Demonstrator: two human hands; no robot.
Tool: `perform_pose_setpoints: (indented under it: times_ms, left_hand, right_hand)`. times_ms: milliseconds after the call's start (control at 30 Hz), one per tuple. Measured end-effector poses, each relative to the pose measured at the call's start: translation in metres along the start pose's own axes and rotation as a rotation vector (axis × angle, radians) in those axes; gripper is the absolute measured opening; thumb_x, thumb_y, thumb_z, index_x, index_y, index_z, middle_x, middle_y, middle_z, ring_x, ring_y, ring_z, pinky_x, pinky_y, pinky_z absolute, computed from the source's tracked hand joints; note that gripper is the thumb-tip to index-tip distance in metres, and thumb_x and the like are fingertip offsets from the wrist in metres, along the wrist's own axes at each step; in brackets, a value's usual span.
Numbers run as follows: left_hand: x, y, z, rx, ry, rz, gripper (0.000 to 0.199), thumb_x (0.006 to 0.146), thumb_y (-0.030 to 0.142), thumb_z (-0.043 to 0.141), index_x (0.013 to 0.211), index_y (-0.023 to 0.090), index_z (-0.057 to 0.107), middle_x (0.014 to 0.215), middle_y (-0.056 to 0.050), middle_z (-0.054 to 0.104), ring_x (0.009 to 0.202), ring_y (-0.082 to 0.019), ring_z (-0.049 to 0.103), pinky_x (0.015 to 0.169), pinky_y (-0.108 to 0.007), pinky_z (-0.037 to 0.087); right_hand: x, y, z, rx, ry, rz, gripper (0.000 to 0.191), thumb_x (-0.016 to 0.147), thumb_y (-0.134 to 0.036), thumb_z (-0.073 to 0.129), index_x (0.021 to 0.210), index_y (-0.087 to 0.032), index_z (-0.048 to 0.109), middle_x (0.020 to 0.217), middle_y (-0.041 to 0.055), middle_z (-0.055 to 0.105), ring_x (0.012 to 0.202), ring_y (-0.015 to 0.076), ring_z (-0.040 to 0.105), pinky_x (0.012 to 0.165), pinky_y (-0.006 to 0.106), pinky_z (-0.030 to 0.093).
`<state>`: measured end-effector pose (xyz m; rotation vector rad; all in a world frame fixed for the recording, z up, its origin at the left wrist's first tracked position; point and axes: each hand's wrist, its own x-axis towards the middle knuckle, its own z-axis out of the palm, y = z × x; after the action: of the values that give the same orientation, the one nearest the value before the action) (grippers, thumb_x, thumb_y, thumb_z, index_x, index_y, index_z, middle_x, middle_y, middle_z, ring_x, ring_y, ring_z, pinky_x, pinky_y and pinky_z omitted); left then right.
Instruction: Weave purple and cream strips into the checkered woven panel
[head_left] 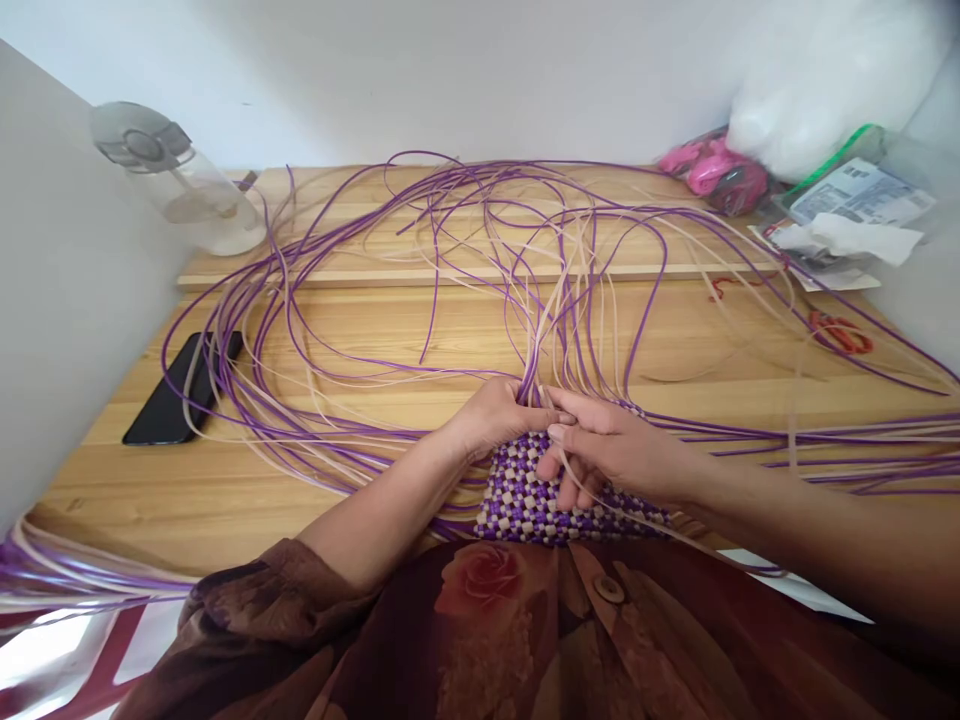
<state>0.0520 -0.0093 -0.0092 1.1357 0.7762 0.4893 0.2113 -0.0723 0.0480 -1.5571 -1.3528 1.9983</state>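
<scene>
At the upper edge of the purple-and-beige checkered woven panel (521, 490), both hands are nearly closed. Left hand (499, 415) grips purple strands (529, 385); right hand (600, 445) pinches a thin beige strip (581, 482).

Shot from the wearer's head, looking forward and steeply down over a patterned shirt (480, 630) along the lower edge. Aimed across the wooden tabletop (367, 330), reaching the pale wall (465, 85) at the top. Set close above the left hand (496, 415) and right hand (619, 450), just below center, yet wide enough to catch a bottle (202, 200) at left and plastic bags (810, 100) at right.
</scene>
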Motion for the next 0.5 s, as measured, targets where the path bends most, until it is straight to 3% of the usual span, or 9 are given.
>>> perform_pose_setpoints:
  times_ms: [67, 100, 167, 233, 333, 500]
  left_hand:
    - [0.0, -0.002, 0.002, 0.029, 0.042, -0.02, 0.027, 0.059, 0.034, 0.082, 0.069, 0.013, 0.068, 0.063, 0.002, 0.06, 0.057, -0.009, 0.048, 0.058, -0.024, 0.035]
    - [0.0, -0.002, 0.002, 0.038, 0.06, -0.036, 0.028, 0.058, 0.033, 0.082, 0.067, 0.013, 0.066, 0.062, 0.003, 0.058, 0.055, -0.008, 0.046, 0.056, -0.024, 0.033]
    - [0.0, -0.003, 0.002, 0.049, 0.076, -0.055, 0.031, 0.055, 0.034, 0.084, 0.065, 0.014, 0.062, 0.059, 0.004, 0.054, 0.053, -0.007, 0.042, 0.053, -0.024, 0.029]
    - [0.0, -0.002, 0.002, 0.059, 0.064, -0.052, 0.035, 0.053, 0.036, 0.085, 0.063, 0.015, 0.059, 0.057, 0.005, 0.049, 0.052, -0.007, 0.039, 0.052, -0.024, 0.027]
    - [-0.001, -0.001, 0.001, 0.07, 0.045, -0.024, 0.04, 0.054, 0.039, 0.086, 0.059, 0.015, 0.054, 0.056, 0.006, 0.045, 0.052, -0.006, 0.036, 0.052, -0.024, 0.026]
    - [-0.001, 0.0, 0.001, 0.057, 0.039, -0.031, 0.037, 0.054, 0.038, 0.085, 0.061, 0.015, 0.057, 0.058, 0.005, 0.049, 0.053, -0.006, 0.039, 0.052, -0.024, 0.028]
  right_hand:
    - [0.0, -0.004, -0.009, -0.25, 0.028, -0.07, 0.054, 0.098, -0.036, 0.038, 0.148, -0.021, 0.027, 0.077, 0.003, 0.07, 0.056, 0.0143, 0.067, 0.049, 0.023, 0.049]
    - [0.0, -0.007, -0.017, -0.44, 0.108, -0.152, 0.049, 0.097, -0.038, 0.04, 0.142, -0.019, 0.04, 0.074, 0.003, 0.07, 0.056, 0.0145, 0.066, 0.051, 0.023, 0.048]
    - [0.002, -0.014, -0.035, -0.819, 0.339, -0.387, 0.038, 0.096, -0.038, 0.045, 0.123, -0.018, 0.062, 0.078, 0.0046, 0.072, 0.066, 0.0158, 0.067, 0.06, 0.025, 0.048]
    - [0.01, -0.019, -0.05, -1.048, 0.433, -0.618, 0.03, 0.094, -0.03, 0.047, 0.111, -0.02, 0.07, 0.092, 0.005, 0.074, 0.081, 0.0164, 0.068, 0.071, 0.026, 0.047]
    - [0.028, -0.017, -0.064, -1.171, 0.284, -0.812, 0.03, 0.094, -0.02, 0.045, 0.11, -0.02, 0.07, 0.098, 0.005, 0.071, 0.088, 0.0157, 0.064, 0.078, 0.027, 0.046]
    - [0.036, -0.009, -0.074, -1.304, 0.254, -0.824, 0.029, 0.095, -0.022, 0.044, 0.088, -0.016, 0.071, 0.087, 0.0084, 0.062, 0.083, 0.0172, 0.056, 0.075, 0.029, 0.041]
